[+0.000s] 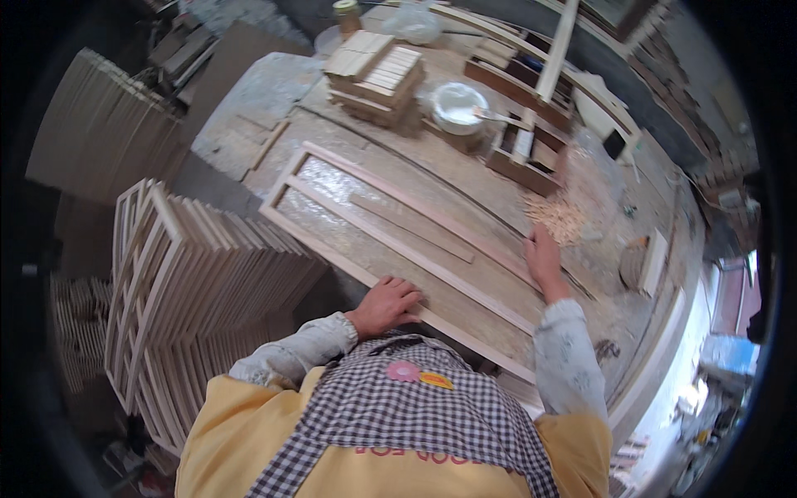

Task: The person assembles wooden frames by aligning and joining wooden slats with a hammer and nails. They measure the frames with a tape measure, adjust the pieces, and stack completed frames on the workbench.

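A long wooden frame, made of thin pale bars with a middle bar, lies slantwise on the workbench. My left hand is closed over its near bar, fingers curled across the wood. Beyond the far bar, my right hand has its fingers drawn together at the near edge of a heap of small wooden pegs. Whatever those fingers hold, if anything, is too small to make out. A loose thin strip lies inside the frame.
A white tub of paste with a brush stands beyond the frame, beside wooden boxes. Stacked wood blocks sit at the far left of the bench. Many similar frames lean together at left. A wood piece stands at right.
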### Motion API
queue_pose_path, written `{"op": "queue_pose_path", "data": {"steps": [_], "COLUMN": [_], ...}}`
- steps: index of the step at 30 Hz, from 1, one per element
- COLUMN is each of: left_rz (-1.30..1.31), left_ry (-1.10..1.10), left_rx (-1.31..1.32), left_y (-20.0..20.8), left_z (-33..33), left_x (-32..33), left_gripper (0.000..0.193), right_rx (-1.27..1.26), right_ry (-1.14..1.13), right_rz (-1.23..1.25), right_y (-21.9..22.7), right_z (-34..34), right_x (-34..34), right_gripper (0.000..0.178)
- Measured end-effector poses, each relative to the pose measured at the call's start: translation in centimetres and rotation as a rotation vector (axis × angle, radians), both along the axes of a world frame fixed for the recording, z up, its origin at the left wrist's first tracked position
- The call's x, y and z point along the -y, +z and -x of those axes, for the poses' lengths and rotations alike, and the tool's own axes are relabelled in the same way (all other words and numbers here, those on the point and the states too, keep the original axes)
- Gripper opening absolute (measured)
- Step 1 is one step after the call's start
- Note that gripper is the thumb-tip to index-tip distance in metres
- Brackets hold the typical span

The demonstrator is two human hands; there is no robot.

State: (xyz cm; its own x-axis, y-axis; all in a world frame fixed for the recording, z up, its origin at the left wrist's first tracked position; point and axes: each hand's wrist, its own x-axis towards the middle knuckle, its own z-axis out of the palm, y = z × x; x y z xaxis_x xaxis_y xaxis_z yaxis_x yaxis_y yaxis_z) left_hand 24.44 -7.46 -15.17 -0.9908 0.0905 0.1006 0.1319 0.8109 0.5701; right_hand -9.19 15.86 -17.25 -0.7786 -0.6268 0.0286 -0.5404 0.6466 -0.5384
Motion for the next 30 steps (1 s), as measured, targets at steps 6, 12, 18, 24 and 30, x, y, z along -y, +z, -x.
{"op": "queue_pose_path", "data": {"steps": [6,12,18,24,30], "left_rz": [-0.473,-1.303,-0.988,-0.861,-0.923], "left_ry": [0.658,1.113,1.162,1.176,1.17], "left_rx": [0.044,0.072,0.023,0.05,0.051], "left_y": [-1.5,-1.2,-5.9,-6.6,-5.2], "left_z": [4.9,9.4,6.8,6.1,5.6], "left_x": [4.6,12.0,15.6,14.6,13.7], "left_gripper": [0.049,0.037,0.028,0.022,0.024], "right_rx": [0.156,0.399,0.656,0.649,0.58], "right_ry": [0.052,-0.074,-0.199,-0.177,-0.198], "right_rz": [0.123,0.056,0.114,0.143,0.09], "right_y": [5.4,3.7,1.6,-1.4,0.3], "right_z": [-7.9,-18.3,-24.5,-26.3,-26.7], "right_x": [-3.8,-11.6,-14.5,-16.8,-16.0], "right_gripper": [0.025,0.024,0.02,0.019,0.02]}}
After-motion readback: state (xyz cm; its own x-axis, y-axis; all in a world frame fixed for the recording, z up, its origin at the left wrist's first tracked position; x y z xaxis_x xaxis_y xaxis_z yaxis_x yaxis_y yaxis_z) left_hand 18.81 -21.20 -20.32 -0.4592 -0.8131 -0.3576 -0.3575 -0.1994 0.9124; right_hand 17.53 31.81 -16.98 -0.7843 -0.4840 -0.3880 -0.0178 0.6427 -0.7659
